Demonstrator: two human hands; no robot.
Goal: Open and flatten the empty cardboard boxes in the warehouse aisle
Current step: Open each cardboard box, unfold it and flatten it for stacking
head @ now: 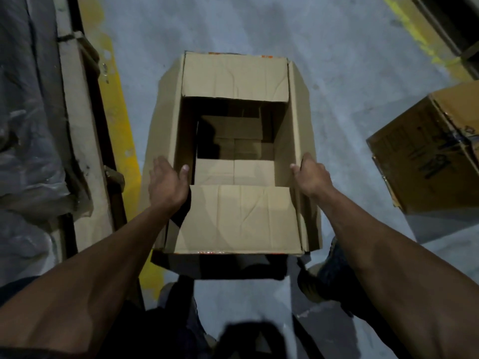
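An open brown cardboard box [234, 76] stands upright on the grey floor in front of me. Its two short top flaps fold inward, and its long flaps hang outward. My left hand [167, 183] holds the box's left wall, thumb inside and fingers spread flat on the outside. At the right wall, my right hand [311, 176] grips the top edge, with its thumb inside and fingers curled over the outside. Inside, the bottom flaps look partly parted.
A second brown printed cardboard box [427, 149] lies tilted on the floor at the right. Along the left runs a yellow floor line [118, 117] beside a pallet with plastic-wrapped goods [28, 120]. My feet [311, 286] stand just behind the box.
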